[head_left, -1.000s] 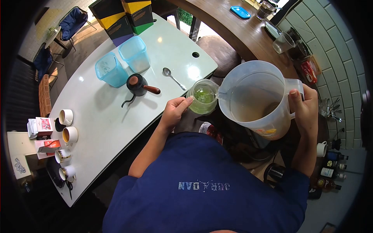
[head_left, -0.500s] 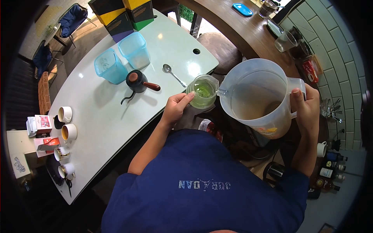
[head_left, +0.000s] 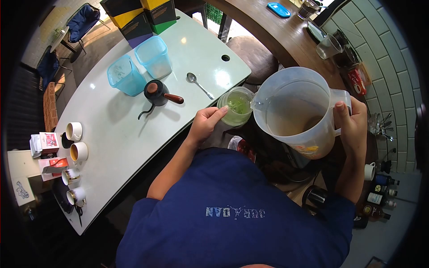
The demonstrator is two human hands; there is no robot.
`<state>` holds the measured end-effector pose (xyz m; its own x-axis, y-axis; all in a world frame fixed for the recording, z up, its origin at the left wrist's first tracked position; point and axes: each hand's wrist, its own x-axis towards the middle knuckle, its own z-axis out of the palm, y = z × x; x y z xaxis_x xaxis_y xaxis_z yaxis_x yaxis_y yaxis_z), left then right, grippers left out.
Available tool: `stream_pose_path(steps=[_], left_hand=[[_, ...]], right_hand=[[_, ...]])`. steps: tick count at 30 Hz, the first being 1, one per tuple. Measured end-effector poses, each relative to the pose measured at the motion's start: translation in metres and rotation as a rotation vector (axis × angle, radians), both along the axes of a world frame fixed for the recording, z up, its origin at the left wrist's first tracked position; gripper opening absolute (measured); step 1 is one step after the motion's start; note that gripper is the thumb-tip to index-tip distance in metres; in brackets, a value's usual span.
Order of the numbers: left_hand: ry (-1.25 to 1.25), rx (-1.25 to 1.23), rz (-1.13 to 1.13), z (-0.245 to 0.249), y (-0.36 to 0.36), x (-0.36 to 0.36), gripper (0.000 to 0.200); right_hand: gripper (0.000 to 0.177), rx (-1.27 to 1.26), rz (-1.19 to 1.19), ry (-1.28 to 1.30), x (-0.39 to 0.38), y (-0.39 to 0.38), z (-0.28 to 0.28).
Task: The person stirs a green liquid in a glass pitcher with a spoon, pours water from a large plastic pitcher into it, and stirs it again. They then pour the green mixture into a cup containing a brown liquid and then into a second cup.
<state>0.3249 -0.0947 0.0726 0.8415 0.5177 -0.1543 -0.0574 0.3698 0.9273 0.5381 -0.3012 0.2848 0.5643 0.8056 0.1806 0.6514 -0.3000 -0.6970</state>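
Note:
My left hand grips a small clear cup by its near rim, thumb on top. Green liquid with bubbles and paler swirls fills part of it. My right hand is wrapped around the handle of a large translucent plastic pitcher, which is tilted left. Its spout meets the rim of the cup, and clear liquid shows at the lip. Cloudy liquid lies low inside the pitcher. Both vessels are held in the air, past the white table's edge.
On the white table stand two blue plastic containers, a black gooseneck kettle, a spoon and several cups. A wooden counter curves along the back right. Bottles are at the lower right.
The green liquid in the cup looks paler and more stirred up. My left hand and the cup have shifted slightly right; the pitcher stays nearly in place, still tilted.

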Motion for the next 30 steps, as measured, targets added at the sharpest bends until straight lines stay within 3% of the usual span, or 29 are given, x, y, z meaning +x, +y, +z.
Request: stream_pose_path(steps=[30], left_hand=[[-0.015,0.037,-0.020,-0.007,0.000,-0.005,0.028]], right_hand=[[0.042,0.033,0.007,-0.004,-0.005,-0.002,0.000]])
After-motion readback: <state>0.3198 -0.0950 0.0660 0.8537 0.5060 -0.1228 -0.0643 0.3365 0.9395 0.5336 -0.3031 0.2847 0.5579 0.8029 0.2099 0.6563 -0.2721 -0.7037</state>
